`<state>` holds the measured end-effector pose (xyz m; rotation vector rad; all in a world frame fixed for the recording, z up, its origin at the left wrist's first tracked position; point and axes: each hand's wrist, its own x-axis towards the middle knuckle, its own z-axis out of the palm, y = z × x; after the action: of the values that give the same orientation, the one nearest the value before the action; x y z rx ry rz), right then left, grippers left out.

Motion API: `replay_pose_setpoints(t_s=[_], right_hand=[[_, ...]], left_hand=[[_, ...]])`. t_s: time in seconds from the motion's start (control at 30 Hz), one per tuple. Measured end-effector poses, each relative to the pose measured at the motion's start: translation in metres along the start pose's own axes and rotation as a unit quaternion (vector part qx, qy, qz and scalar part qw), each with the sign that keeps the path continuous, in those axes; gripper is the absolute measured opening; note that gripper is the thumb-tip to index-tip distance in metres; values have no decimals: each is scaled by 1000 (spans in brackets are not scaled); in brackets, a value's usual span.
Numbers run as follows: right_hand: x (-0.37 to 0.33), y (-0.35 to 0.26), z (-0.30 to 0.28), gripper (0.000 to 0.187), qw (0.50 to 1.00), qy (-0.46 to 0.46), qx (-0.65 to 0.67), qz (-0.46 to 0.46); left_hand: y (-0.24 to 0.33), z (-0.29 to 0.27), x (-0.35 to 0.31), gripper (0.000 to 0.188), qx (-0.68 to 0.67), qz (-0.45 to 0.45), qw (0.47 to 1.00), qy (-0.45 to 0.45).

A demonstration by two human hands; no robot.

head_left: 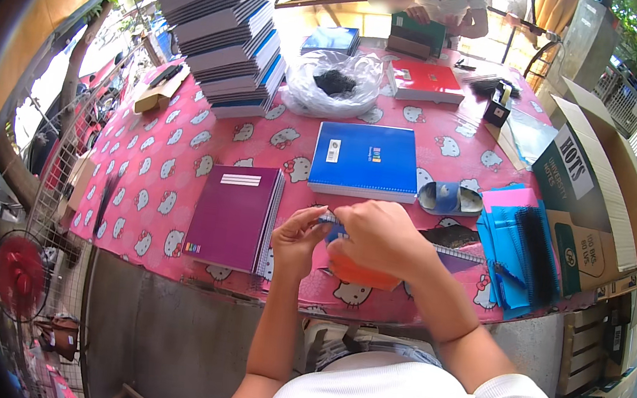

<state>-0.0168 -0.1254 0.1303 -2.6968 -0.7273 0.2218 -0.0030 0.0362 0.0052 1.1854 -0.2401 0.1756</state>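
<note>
My left hand (pixel 297 237) is raised over the near edge of the table, thumb and fingers pinched together at a small bluish piece too small to name. Close beside it, my right hand (pixel 377 235) is bent with the fingers curled downward; whatever they grip is hidden. Under the right hand an orange sheet or cover (pixel 365 273) shows, with a bit of blue at its upper left. A purple spiral notebook (pixel 230 216) lies left of my left hand. Just beyond both hands is a stack of blue spiral notebooks (pixel 366 156).
Right of my hands lie a blue slipper (pixel 450 198), blue covers (pixel 502 255) and black binding coils (pixel 536 251), beside an open carton (pixel 583 190). A tall notebook stack (pixel 227 39), plastic bag (pixel 317 104), red notebooks (pixel 426 81) and tape dispenser (pixel 500 103) stand farther back. Another person holds a green notebook (pixel 417 36).
</note>
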Motion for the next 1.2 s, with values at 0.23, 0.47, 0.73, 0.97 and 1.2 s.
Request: replay_pose_setpoints(t_s=[0.23,0.47,0.73,0.97,1.2], right_hand=[[-65,20,14,38,868,477,98,-99],[-234,206,124,57,805,473,-157,322],[-269,219,157,67,852,223,-151,449],[-269,225,169,41,853,294,-158,401],[-253,206,151,58,842,208,-69,492]], left_hand=[[7,5,3,28,-18,-26,998,-45],[9,11,16,20,3,61,990,-125],[171,45,-19,26,177,492,849,69],[77,89,-80,26,345,283,882,-152],[16,86,-89,22,314,221,917,-111]])
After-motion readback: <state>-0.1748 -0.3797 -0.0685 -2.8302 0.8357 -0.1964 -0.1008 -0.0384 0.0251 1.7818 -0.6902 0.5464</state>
